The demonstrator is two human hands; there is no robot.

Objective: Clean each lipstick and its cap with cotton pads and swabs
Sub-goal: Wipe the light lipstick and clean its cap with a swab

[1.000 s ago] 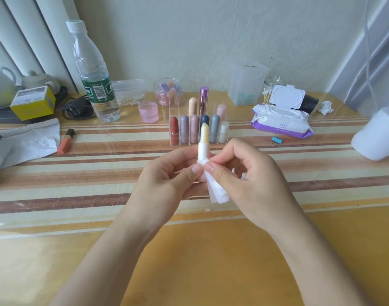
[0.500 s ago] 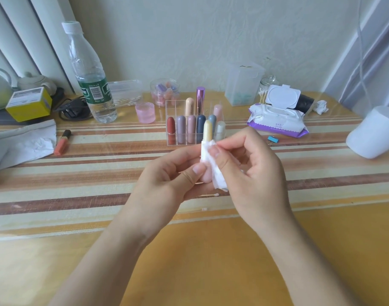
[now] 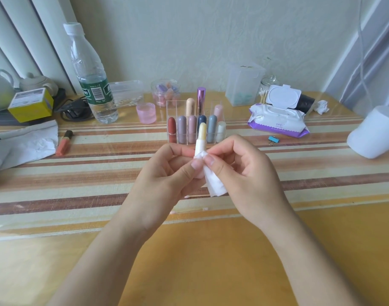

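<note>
Hidden: lipstick (image 3: 202,135) base, wrapped in pad (image 3: 213,183).
Left hand (image 3: 164,173): lipstick gripped.
Right hand (image 3: 244,171): pad pinched round lipstick.
Far: rack (image 3: 171,111) partly blocked by lipstick.

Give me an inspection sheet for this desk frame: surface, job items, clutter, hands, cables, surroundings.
Surface: table with a striped cloth under a clear cover.
Job's things: uncapped pale yellow lipstick held upright; cotton pad wrapped on its tube; clear organizer of capped lipsticks behind it; swab jar at back right.
Clutter: water bottle, wet wipes pack, yellow box, orange lip tube lying flat, blue clip, crumpled paper.
Hands: left hand grips the lipstick's tube; right hand pinches the cotton pad against it.
Cables: black cord coiled behind the bottle.
Surroundings: pale wall, vertical blinds at left.
</note>
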